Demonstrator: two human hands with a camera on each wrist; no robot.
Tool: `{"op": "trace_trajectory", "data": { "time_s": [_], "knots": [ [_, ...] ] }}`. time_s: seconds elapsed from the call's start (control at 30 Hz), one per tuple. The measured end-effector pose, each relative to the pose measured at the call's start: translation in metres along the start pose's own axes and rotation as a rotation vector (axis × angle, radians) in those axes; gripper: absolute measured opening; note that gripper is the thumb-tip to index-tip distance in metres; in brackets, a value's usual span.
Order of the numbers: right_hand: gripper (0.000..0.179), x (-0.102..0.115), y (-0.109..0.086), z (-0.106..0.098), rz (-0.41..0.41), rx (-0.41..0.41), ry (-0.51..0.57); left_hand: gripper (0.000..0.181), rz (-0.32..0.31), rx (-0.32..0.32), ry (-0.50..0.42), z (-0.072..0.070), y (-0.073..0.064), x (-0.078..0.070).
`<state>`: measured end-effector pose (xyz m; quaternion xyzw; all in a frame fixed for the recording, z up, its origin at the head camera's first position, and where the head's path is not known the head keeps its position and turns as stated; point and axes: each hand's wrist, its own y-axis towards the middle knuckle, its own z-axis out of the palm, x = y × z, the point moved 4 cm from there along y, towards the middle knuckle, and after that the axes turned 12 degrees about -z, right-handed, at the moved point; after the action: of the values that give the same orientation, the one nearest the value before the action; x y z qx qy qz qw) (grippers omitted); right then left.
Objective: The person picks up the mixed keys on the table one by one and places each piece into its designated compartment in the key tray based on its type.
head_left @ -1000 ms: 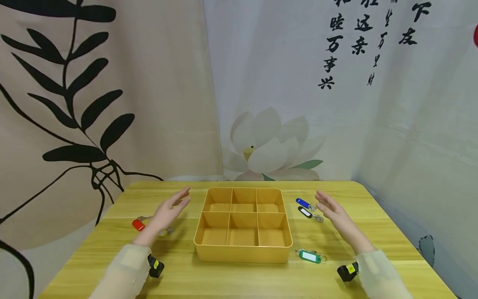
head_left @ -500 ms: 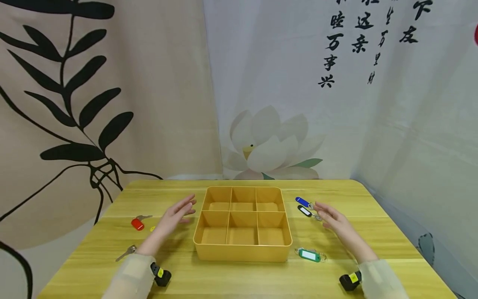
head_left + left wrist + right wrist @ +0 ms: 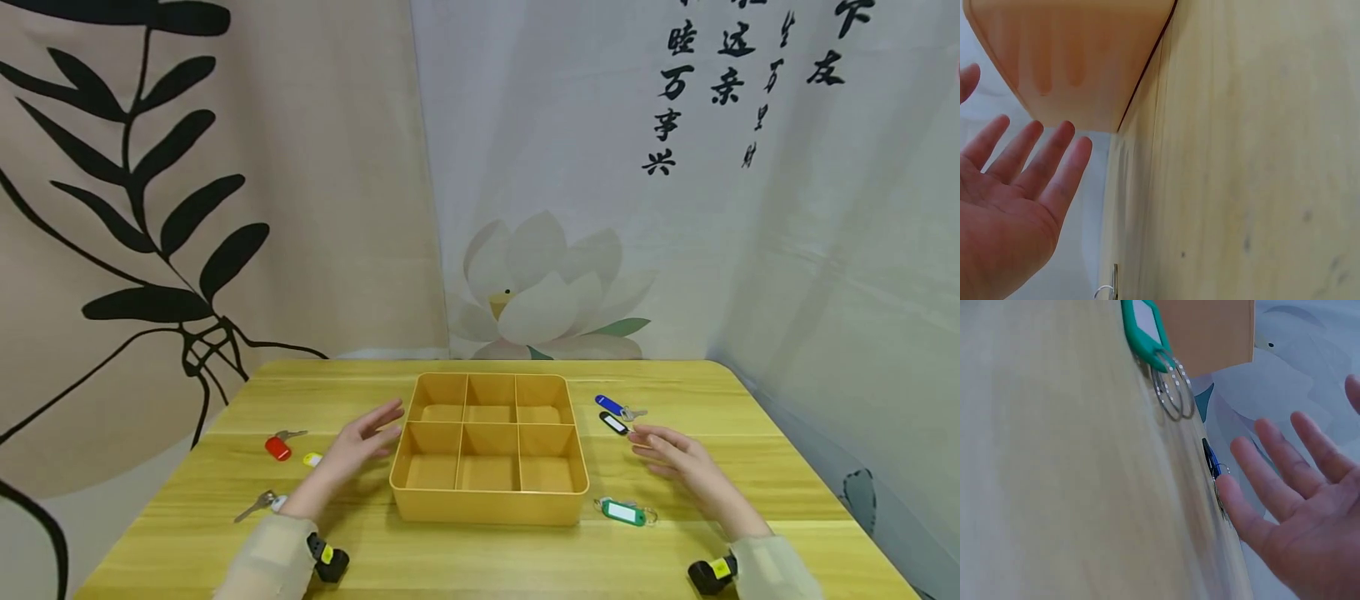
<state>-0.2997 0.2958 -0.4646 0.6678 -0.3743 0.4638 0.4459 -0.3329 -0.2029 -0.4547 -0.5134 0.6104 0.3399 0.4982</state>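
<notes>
Wood-grain bench (image 3: 450, 565), lotus-print backdrop (image 3: 547, 287) behind; L hand (image 3: 352, 448) nr 6-compartment organizer (image 3: 487, 507), R hand (image 3: 681, 458) nr blk key tag (image 3: 613, 423), both apart, fingers extended.

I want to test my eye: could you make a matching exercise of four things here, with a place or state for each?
1. Box
2. Red tag
3. Green tag
4. Black tag

A. Right of the box, by its front corner
B. Divided into six compartments
C. Just beyond the right hand
D. Left of the left hand

Pairs: 1-B, 2-D, 3-A, 4-C
</notes>
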Motion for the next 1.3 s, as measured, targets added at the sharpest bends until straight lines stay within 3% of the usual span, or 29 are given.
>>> {"op": "trace_trajectory", "data": {
  "time_s": [0.37,1.13,1.3],
  "knots": [
    [0.056,-0.006,-0.002,-0.004,0.067,0.016,-0.024,0.058,-0.019,0.023,-0.021,0.006,0.0,0.0],
    [0.05,-0.003,-0.011,-0.011,0.072,0.275,-0.004,0.061,-0.054,0.034,-0.035,0.01,0.002,0.0],
    [0.051,-0.002,-0.012,-0.013,0.086,0.284,-0.019,0.064,-0.056,0.039,-0.041,0.011,0.002,0.0]
  ]
}}
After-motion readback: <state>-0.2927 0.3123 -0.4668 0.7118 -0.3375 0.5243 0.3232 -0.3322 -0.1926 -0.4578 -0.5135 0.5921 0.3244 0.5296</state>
